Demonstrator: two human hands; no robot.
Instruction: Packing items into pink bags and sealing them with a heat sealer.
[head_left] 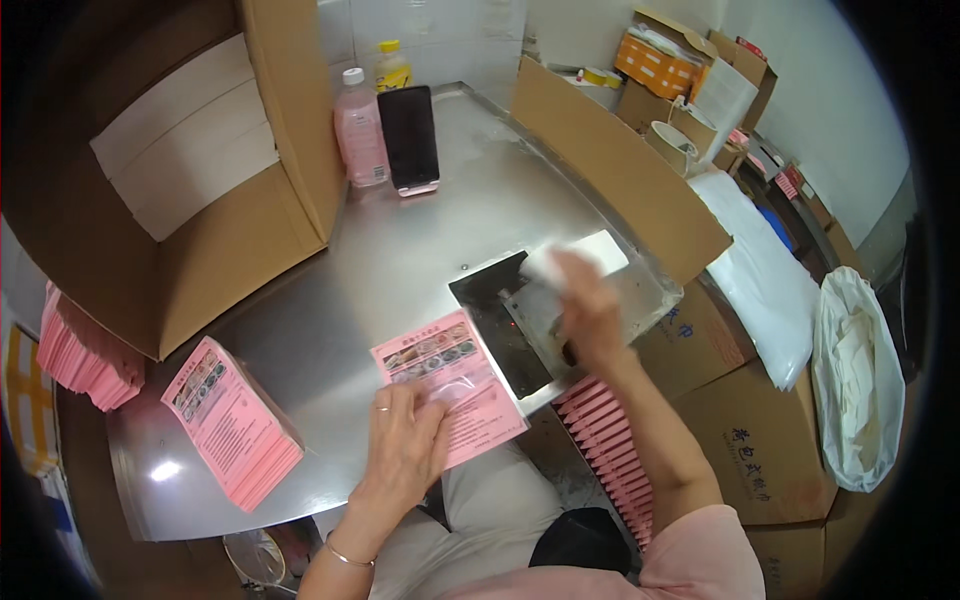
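My left hand (405,440) rests on a pink printed packet (470,390) at the table's front edge, fingers bent and pressed onto it. The packet has small food pictures along its top and a shiny, film-like surface. My right hand (592,315), smeared by motion, is over a dark rectangular opening (500,330) with a white rim in the metal table. Its fingers are closed round a white, folded-paper-like piece (543,266), too blurred to name surely. To the left stands a stack of matching pink packets (240,430).
A large open carton (240,270) holding white stacks (190,140) stands at left. Behind are a phone on a stand (408,140) and a pink bottle (360,130). A cardboard panel (620,170) edges the right. Pink packets (605,430) fill a space below the opening.
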